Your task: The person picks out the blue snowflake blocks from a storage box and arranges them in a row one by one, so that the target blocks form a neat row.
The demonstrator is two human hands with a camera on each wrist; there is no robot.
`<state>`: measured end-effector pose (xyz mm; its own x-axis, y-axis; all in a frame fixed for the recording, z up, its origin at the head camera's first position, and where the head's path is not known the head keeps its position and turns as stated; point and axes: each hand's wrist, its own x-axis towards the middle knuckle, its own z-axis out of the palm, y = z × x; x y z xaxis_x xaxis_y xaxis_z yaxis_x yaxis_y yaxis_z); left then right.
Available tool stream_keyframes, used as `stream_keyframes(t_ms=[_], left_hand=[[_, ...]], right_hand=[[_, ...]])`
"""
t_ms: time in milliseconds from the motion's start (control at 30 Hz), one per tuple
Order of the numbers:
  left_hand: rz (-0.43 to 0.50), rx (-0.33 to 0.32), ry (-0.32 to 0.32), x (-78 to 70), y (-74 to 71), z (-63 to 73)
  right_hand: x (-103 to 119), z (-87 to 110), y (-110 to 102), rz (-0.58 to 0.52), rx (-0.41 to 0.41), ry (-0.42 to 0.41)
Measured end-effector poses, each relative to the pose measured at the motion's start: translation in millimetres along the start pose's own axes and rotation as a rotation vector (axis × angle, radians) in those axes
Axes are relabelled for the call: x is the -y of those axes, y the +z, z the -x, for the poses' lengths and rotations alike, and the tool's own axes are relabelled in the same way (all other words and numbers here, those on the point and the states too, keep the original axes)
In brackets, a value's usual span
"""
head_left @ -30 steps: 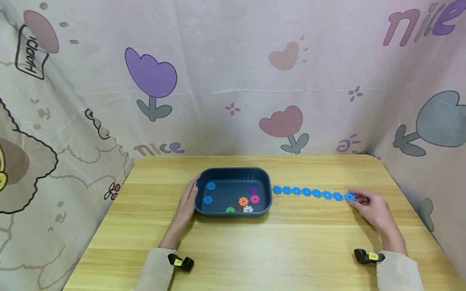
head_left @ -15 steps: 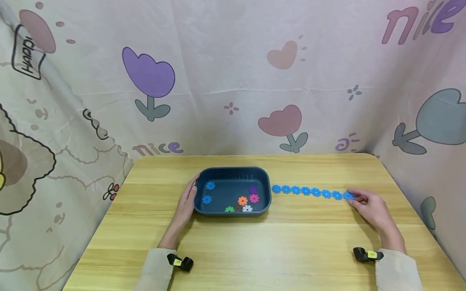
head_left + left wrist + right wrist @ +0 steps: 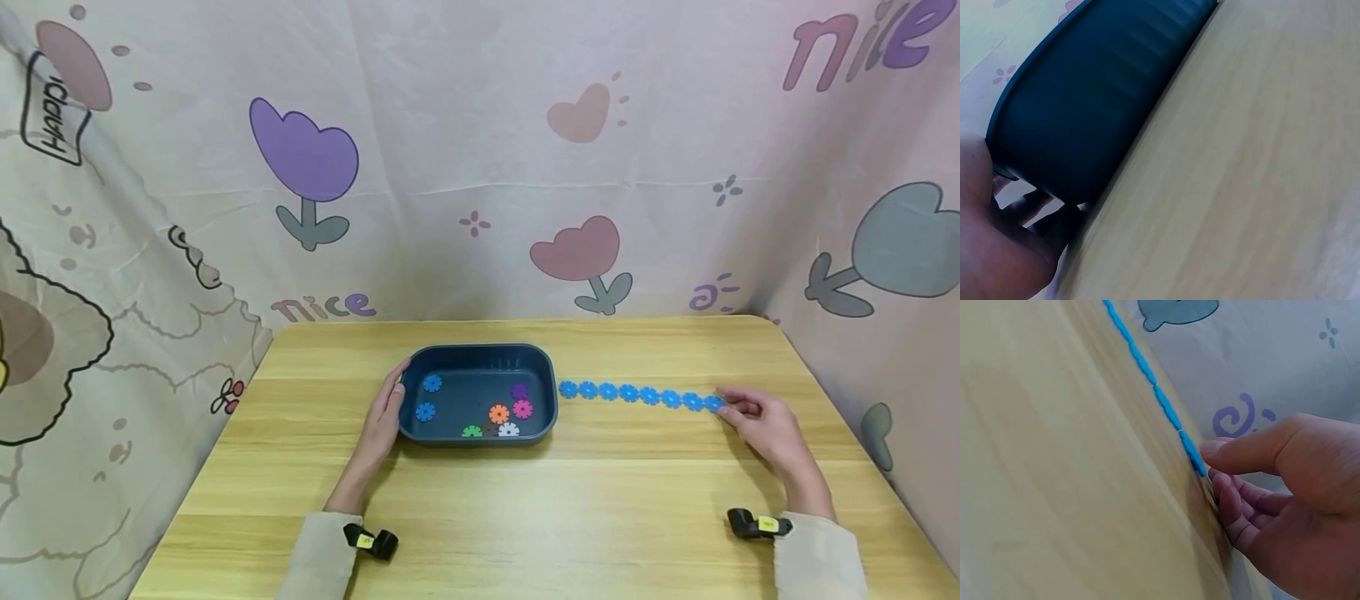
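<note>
A dark blue rectangular tray [image 3: 478,442] stands on the table, and its outer wall fills much of the left wrist view. My left hand [image 3: 384,421] grips its left end, thumb at the rim and fingers against the outer side. To the right of the tray lies a row of several blue notched plastic discs [image 3: 629,392]; in the right wrist view the row of discs [image 3: 1159,394] shows edge-on. My right hand [image 3: 768,427] pinches the blue disc [image 3: 713,402] at the row's right end, between thumb and fingers; its far edge is partly hidden.
Inside the tray lie two blue discs [image 3: 425,412] at the left. Purple, pink [image 3: 522,409], orange [image 3: 498,413], green, brown and white discs lie toward its right and front. The wooden table [image 3: 600,508] ends at a patterned curtain [image 3: 420,233] behind.
My right hand has moved slightly left, bringing the end disc in against the row. My left hand stays on the tray, and the head view has shifted a little.
</note>
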<state>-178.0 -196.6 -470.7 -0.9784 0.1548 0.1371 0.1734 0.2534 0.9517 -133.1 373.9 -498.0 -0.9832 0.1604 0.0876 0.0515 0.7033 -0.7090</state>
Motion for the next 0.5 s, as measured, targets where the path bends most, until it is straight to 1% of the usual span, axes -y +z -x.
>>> stream_keyframes(t_ms=[67,200,333,500], left_hand=[[-0.001,0.001,0.004,0.2,-0.3,-0.4],[0.002,0.002,0.009,0.5,-0.3,-1.2],[0.004,0.004,0.006,-0.3,0.0,-0.7],[0.005,0.004,-0.006,-1.4,0.0,1.0]], right_hand=[[2.8,0.6,-1.1,-0.026,-0.01,0.004],[12.5,0.1,-3.5,-0.066,-0.031,-0.016],[25.4,-1.5,-5.0,-0.108,-0.064,-0.074],[41.8,-2.3,-1.1,-0.119,-0.08,-0.151]])
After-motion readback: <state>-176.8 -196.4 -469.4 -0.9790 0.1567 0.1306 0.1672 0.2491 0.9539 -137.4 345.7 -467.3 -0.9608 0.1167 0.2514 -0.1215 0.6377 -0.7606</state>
